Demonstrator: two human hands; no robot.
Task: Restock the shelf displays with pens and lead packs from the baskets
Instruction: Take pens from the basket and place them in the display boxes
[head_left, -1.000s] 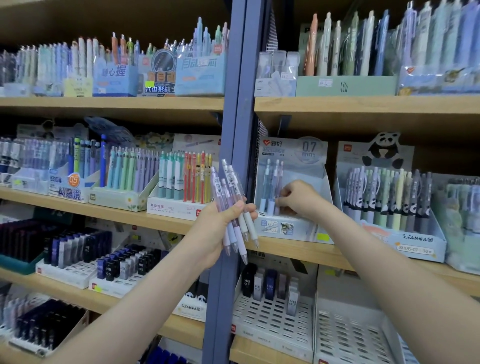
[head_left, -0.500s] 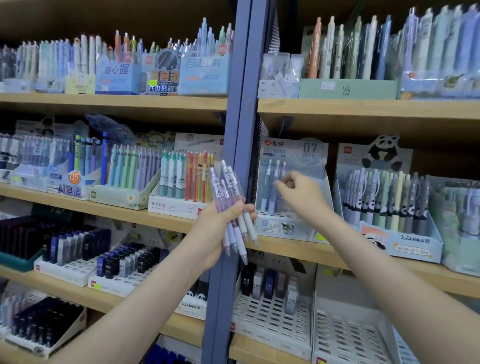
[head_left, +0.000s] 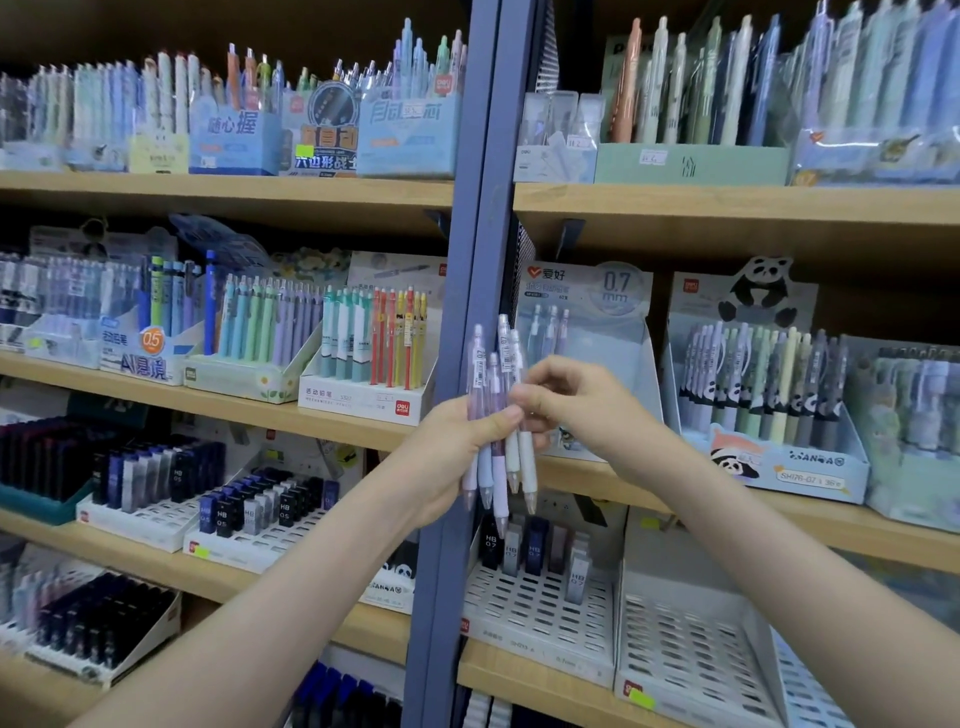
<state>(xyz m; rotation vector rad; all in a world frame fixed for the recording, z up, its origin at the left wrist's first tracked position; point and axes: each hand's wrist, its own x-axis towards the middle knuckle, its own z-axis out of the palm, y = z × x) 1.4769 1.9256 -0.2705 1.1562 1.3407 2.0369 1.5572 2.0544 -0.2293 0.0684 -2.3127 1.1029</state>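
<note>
Five pens (head_left: 493, 374) stand near-upright in a bundle, tips down, in front of the blue upright post (head_left: 467, 260). I see the left hand (head_left: 452, 457) grip them at mid-barrel, thumb across the front and fingers wrapped behind; it sits at 8 o'clock from the bundle.

Change from half a second ago: the right hand (head_left: 582, 405) has left the 0.7 mm display box (head_left: 623, 312), where it was reaching among the stocked pens, and has come back to the bundle. It now meets the bundle from 3 o'clock, with thumb and curled fingers pinching the rightmost pens just above the left thumb. I cannot tell how many pens that pinch takes. The left hand holds the same bundle in the same place.

The display box stands at 1 o'clock from the bundle on the wooden shelf (head_left: 883, 525). Three stocked pens (head_left: 550, 332) stand at its back.

At 6 o'clock from the bundle, a white slotted tray (head_left: 540, 608) carries a few lead packs (head_left: 535, 551). At 3 o'clock from the 0.7 mm display box stands the panda display (head_left: 769, 457).
</note>
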